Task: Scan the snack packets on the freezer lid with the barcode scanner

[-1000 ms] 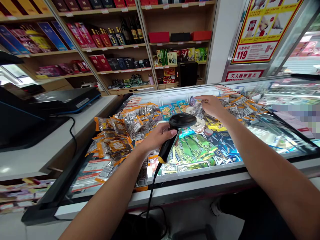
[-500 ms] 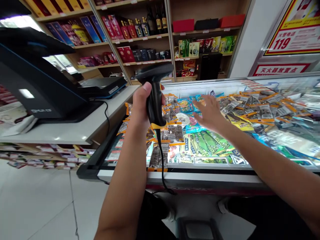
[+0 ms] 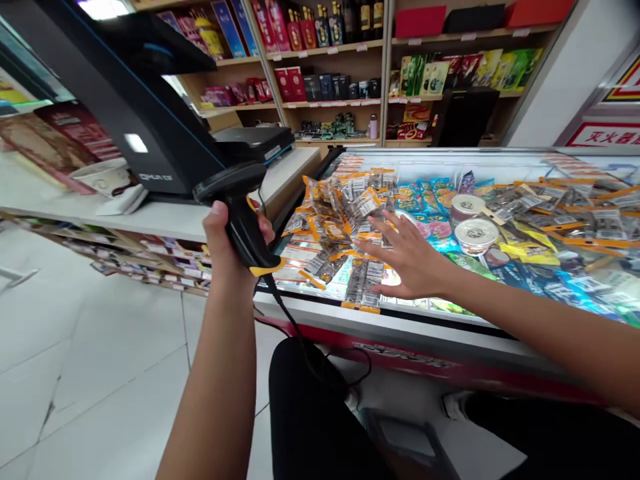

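Note:
My left hand point(image 3: 233, 243) is wrapped round the handle of a black and yellow barcode scanner point(image 3: 250, 230), held upright with its head on top. From the base of its handle a black cable point(image 3: 287, 310) hangs down. Fingers spread, my right hand point(image 3: 407, 257) hovers over the glass-topped freezer point(image 3: 425, 157). Nothing shows in its grasp. Just left of its fingertips lies a pile of clear snack packets with orange edges point(image 3: 330, 227). More packets of the same kind point(image 3: 565, 210) are heaped on the right side. Whether the fingertips touch a packet I cannot tell.
A dark checkout terminal point(image 3: 165, 133) and a flat black device point(image 3: 257, 143) occupy the white counter point(image 3: 175, 220) at left. Stocked shelves point(image 3: 330, 50) line the back. Ice-cream tubs point(image 3: 476, 235) show in the freezer. A grey stool point(image 3: 407, 437) is below me.
My view has swung left. The scanner, still in my left hand, has moved left and sits lower. My right hand has shifted from the blue packets towards the orange-edged pile.

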A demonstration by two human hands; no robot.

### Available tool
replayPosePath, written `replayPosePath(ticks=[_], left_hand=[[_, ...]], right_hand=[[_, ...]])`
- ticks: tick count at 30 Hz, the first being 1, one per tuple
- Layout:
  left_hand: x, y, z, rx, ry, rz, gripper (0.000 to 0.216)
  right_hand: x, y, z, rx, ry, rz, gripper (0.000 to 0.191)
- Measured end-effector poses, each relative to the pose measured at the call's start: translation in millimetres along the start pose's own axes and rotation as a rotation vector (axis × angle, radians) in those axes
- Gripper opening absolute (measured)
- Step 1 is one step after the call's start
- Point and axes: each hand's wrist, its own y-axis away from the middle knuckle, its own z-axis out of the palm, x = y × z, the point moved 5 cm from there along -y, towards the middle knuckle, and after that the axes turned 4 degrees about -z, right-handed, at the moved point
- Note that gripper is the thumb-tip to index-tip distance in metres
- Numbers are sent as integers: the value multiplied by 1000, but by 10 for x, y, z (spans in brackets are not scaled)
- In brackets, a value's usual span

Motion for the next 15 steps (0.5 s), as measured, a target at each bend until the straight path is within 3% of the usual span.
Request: replayPosePath(ticks=[3,6,9,15], left_hand=[[-98,37,-398,82,13,17,46],[-234,47,-631,220,29,9,50],[-348,65,-713,273,60,-21,50],[-417,141,-696,166,-9,-91,53]], right_hand=[[-211,-150,96,-6,-36,-67,94],[-392,-347,189,-11,-48,-110,92],[-479,-568,279,-3,-47,-138,92],[-435,-1005,443,-56,-58,-153,101]])
